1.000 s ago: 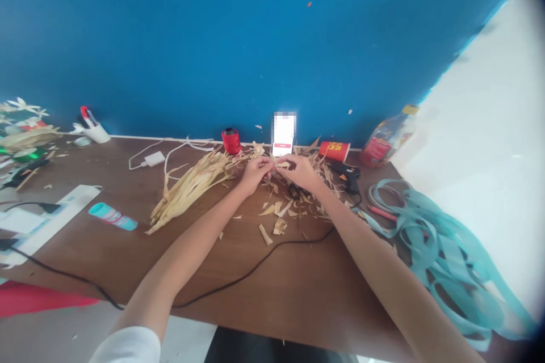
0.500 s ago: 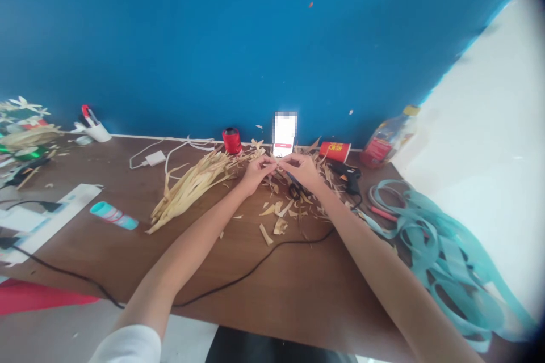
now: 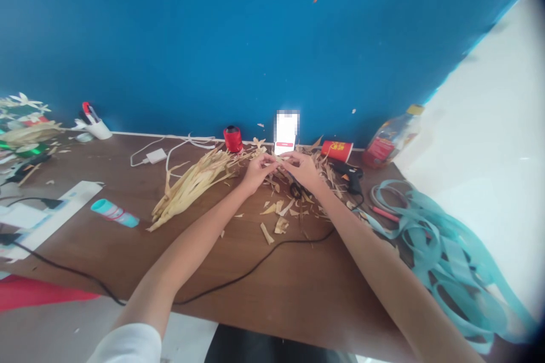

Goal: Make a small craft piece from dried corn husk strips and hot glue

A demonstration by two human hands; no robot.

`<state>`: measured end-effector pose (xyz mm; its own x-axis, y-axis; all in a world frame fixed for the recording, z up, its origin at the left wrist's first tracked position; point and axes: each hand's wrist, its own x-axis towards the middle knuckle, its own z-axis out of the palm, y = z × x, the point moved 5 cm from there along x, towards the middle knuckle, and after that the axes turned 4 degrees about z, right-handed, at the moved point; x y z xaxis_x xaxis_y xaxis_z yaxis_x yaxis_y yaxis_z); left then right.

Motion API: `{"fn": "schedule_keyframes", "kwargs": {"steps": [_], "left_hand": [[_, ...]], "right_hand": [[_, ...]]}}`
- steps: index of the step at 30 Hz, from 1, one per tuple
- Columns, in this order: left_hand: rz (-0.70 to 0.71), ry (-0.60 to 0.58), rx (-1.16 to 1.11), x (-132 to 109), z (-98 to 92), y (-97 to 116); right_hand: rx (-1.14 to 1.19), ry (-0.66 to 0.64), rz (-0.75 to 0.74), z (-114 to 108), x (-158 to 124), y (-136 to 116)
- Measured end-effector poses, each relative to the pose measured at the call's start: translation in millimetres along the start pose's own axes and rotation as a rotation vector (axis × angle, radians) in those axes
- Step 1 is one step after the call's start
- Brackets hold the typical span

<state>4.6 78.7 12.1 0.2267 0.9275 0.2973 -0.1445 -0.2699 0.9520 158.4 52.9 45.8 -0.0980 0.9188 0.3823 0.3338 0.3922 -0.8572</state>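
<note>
Just in front of the lit phone [image 3: 286, 131], my left hand [image 3: 259, 172] and my right hand [image 3: 303, 170] meet fingertip to fingertip. Both are closed in a pinch on something small and pale, too small to make out. Dry husk scraps [image 3: 281, 224] lie below and around them. Dark-handled scissors [image 3: 295, 190] rest beneath my right hand. To the left of my left hand is a bundle of dry corn husks [image 3: 187, 190].
Along the back stand a red roll [image 3: 233, 139], a red cup [image 3: 337, 151] lying down and a tilted bottle [image 3: 394, 136]. A black glue gun [image 3: 349, 176] and teal ribbon [image 3: 451, 261] are at right. A black cable [image 3: 255, 266] crosses the brown table [image 3: 272, 300].
The view has shifted very slightly. My hands stay together in almost the same place, with only a small movement of the fingers.
</note>
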Motion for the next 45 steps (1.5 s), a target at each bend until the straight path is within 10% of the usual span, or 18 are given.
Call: {"fn": "schedule_keyframes", "kwargs": {"steps": [12,21,29,37,45], "left_hand": [[-0.067,0.046,0.014,-2,-2.2,1],[-0.051,-0.159,-0.031,-3,12.6,3],[-0.177,-0.271,-0.129,-3,15.3,-6],[-0.071,-0.269,0.080,-5,15.8,-6],[-0.060,-0.246,0.118,-3,12.4,-12]], "right_hand": [[-0.184,-0.045,-0.037,-8,5,0],[-0.450,-0.020,-0.146,-19,11,-9],[-0.154,0.129,0.072,-38,15,9],[0.285,0.008,0.309,-16,11,21],[0.261,0.014,0.305,-10,8,14]]}}
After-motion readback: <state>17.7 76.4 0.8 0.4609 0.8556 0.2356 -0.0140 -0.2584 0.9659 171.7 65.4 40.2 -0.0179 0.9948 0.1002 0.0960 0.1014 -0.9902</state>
